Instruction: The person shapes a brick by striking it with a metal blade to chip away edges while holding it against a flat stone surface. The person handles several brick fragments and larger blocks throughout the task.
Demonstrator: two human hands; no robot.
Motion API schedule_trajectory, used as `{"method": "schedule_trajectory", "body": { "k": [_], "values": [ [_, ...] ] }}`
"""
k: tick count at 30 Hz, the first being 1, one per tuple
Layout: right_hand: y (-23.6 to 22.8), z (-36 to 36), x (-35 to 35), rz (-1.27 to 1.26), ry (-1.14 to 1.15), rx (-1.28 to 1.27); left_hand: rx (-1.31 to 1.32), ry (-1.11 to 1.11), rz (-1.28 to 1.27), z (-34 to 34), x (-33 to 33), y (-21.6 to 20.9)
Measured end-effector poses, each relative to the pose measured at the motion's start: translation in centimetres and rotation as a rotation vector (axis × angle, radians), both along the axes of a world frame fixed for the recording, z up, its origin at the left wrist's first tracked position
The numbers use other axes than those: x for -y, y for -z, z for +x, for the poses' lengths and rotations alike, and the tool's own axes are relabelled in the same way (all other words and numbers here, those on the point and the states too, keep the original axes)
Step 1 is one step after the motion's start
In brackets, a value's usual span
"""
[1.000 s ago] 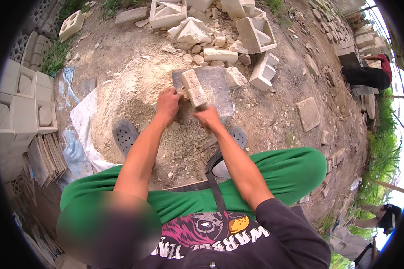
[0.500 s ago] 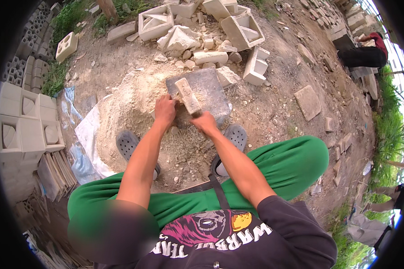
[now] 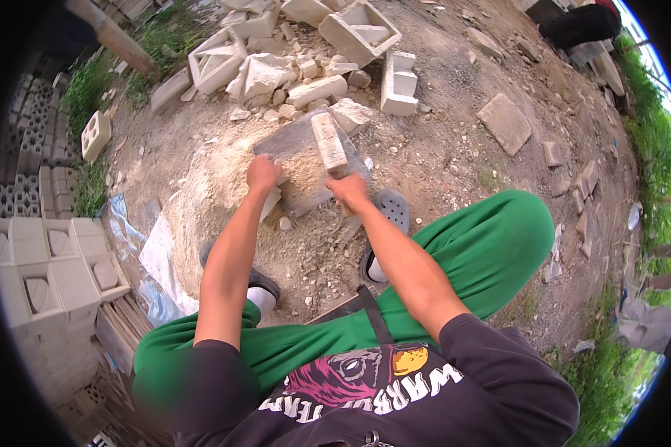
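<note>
A dusty, blocky mallet (image 3: 328,141) is gripped in my right hand (image 3: 349,191), its long pale head lying over the dark square slab (image 3: 276,143). Crushed pale grit is spread on that slab. My left hand (image 3: 264,173) is closed at the slab's left side, on a pale chunk of block (image 3: 271,203) that shows partly below the fingers. Beside both hands rises a heap of pale crushed powder (image 3: 220,167). How the left fingers wrap the chunk is partly hidden.
Broken pale blocks (image 3: 361,33) and rubble lie beyond the slab. Stacked hollow blocks (image 3: 74,279) stand at the left. My feet in grey clogs (image 3: 392,210) flank the work spot. A flat stone slab (image 3: 504,123) lies at right; another person (image 3: 580,26) is at far right.
The view has shifted and turned. The mallet's head has swung more upright, toward the right part of the slab, and my left hand sits slightly farther from it. Both hands keep their grip.
</note>
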State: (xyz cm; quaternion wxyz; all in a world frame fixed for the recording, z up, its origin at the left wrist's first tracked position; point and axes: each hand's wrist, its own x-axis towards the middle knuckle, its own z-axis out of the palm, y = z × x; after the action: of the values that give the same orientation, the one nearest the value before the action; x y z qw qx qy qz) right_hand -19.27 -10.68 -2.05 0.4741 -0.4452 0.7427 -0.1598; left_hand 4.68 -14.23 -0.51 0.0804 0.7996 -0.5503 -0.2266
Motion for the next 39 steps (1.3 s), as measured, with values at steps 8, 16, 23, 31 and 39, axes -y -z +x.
{"method": "schedule_trajectory", "body": {
  "k": [8,16,23,31,39],
  "values": [
    [-0.8,-0.1,0.1,0.068,-0.037,-0.042,0.121,-0.022,0.131,-1.5,1.7,-1.3],
    [-0.8,-0.6,0.1,0.106,-0.037,0.024,0.079,0.137,0.062,-3.1,1.0,-1.3],
    [-1.7,0.4,0.1,0.044,-0.045,0.017,0.031,0.292,-0.266,-0.6,-0.4,-0.8],
    [-6.9,2.6,2.0,-0.060,-0.225,0.218,0.110,0.371,-0.186,1.8,-5.5,-2.2],
    [-4.1,3.7,-0.5,-0.161,-0.429,0.139,0.108,0.236,-0.135,0.2,-6.5,-2.5]
  ]
}}
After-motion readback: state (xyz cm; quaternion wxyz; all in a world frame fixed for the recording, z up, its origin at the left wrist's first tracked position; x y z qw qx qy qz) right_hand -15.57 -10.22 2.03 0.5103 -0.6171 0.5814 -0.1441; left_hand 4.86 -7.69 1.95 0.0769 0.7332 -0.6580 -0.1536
